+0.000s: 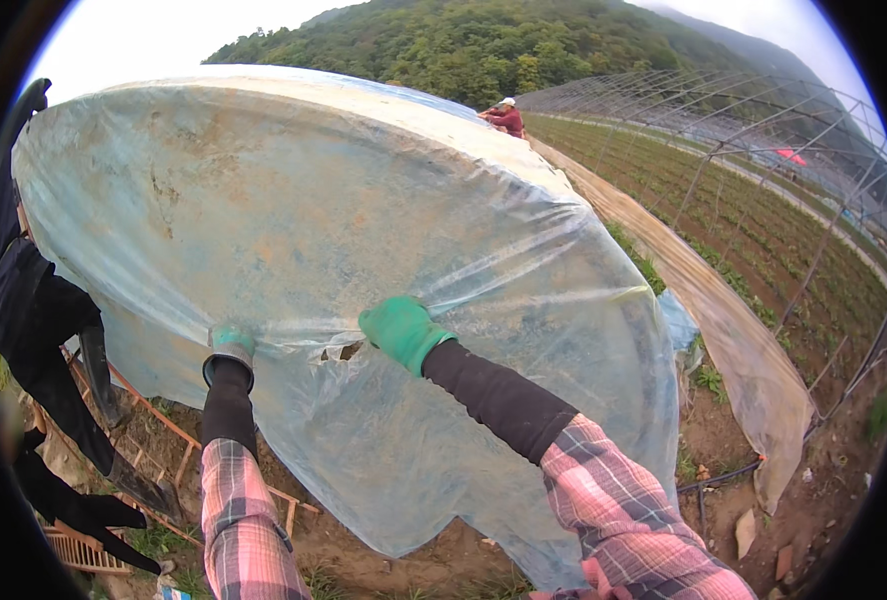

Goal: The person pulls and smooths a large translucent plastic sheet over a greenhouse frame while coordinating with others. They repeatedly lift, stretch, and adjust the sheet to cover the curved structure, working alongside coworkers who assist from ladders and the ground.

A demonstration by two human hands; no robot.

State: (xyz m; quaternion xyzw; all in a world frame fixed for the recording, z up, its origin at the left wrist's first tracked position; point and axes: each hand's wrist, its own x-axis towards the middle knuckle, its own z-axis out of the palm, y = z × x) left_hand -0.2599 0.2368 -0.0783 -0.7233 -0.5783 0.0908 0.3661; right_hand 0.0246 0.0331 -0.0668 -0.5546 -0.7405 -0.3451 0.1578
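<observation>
A large translucent bluish plastic sheet, stained with brown dirt, is stretched over a rounded end in front of me. My right hand, in a green glove, is closed on a bunched part of it, and taut creases run from it up to the right. To its left, my left hand, also green-gloved, is closed on the same sheet; its fingers look hazy, partly covered by plastic. Between my hands is a small ragged hole in the sheet. Below them the loose lower edge hangs down toward the soil.
At the left, a person in dark clothes and boots stands by a wooden ladder. Another person in red is at the sheet's far side. To the right are a long plastic strip, a black hose and bare metal hoops over crop rows.
</observation>
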